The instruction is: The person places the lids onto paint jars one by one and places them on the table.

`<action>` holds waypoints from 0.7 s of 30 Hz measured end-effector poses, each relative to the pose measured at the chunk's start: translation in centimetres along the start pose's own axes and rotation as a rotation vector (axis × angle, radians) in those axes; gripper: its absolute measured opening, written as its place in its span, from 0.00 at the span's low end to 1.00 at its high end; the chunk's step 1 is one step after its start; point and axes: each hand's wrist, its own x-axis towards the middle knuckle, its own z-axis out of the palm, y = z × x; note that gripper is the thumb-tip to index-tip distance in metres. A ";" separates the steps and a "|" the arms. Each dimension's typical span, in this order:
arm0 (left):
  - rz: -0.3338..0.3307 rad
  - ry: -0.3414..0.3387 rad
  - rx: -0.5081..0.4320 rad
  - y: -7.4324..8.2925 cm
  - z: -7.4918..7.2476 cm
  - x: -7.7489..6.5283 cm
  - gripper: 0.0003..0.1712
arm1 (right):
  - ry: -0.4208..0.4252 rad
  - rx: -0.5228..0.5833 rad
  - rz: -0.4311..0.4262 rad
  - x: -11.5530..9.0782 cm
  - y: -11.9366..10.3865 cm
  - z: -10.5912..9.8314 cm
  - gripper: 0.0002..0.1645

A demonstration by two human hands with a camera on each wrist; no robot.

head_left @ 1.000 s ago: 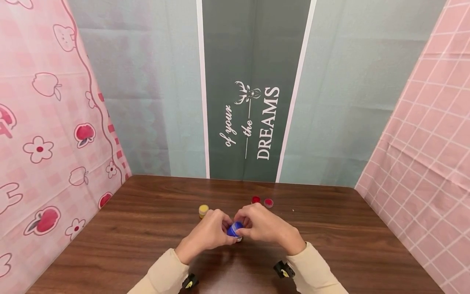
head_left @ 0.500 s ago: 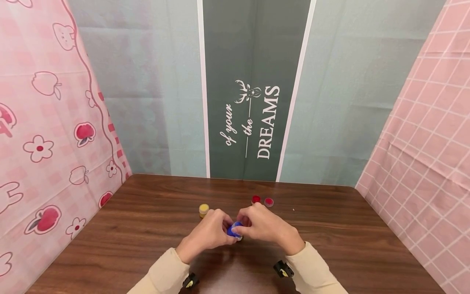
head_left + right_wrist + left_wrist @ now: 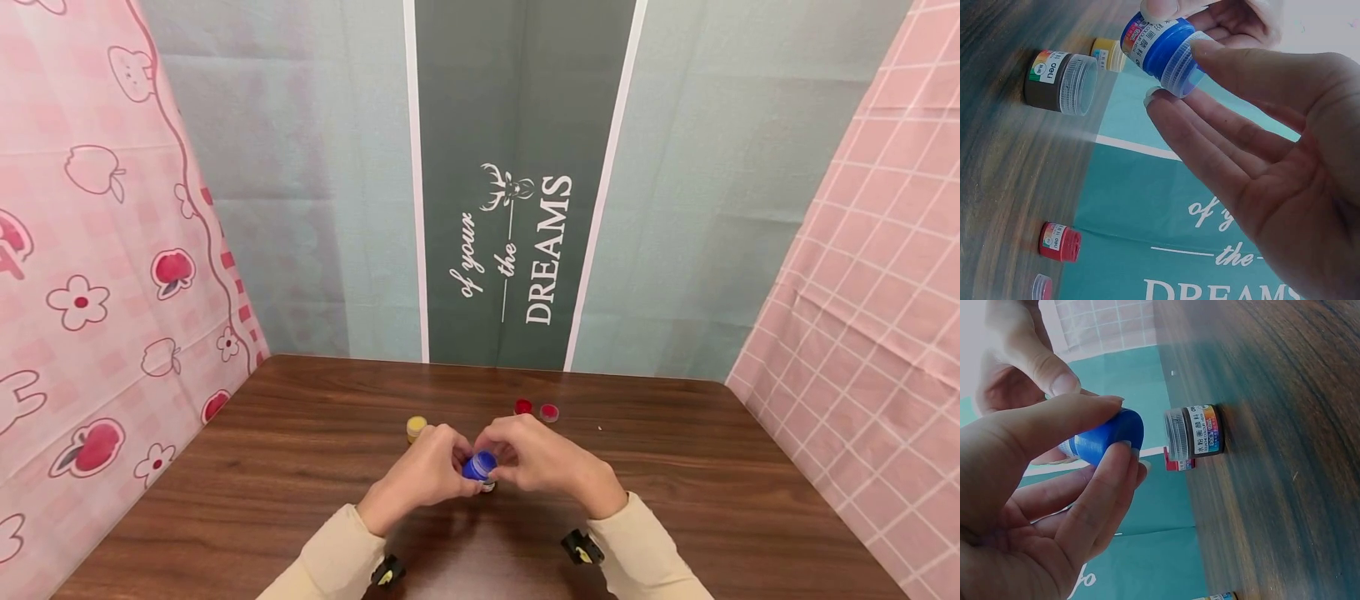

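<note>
While left hand (image 3: 422,471) grips blue jar's base (image 3: 1121,431), right hand (image 3: 538,458) touches lid (image 3: 1180,70)

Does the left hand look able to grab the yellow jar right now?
Probably not at once: the left hand grips the blue jar. If freed, its way looks open, since the yellow jar stands just beyond its knuckles, nothing visible between.

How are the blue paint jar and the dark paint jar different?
The blue paint jar is held up by the left hand and the right hand, but the dark paint jar stands on the table.
The blue paint jar is tilted; the dark paint jar is upright.
The blue paint jar is bright; the dark paint jar looks nearly black.
Both have clear lids and printed labels.
</note>
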 end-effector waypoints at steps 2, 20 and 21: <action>0.004 0.002 -0.001 0.1 0.0 0.0 0.12 | 0.002 -0.009 -0.007 0.0 0.0 0.1 0.15; -0.027 -0.011 0.012 0.3 0.2 0.1 0.10 | -0.010 -0.019 0.108 0.3 0.0 0.0 0.08; -0.028 -0.013 0.012 0.3 0.3 0.1 0.10 | -0.008 -0.025 0.108 0.3 0.0 0.0 0.08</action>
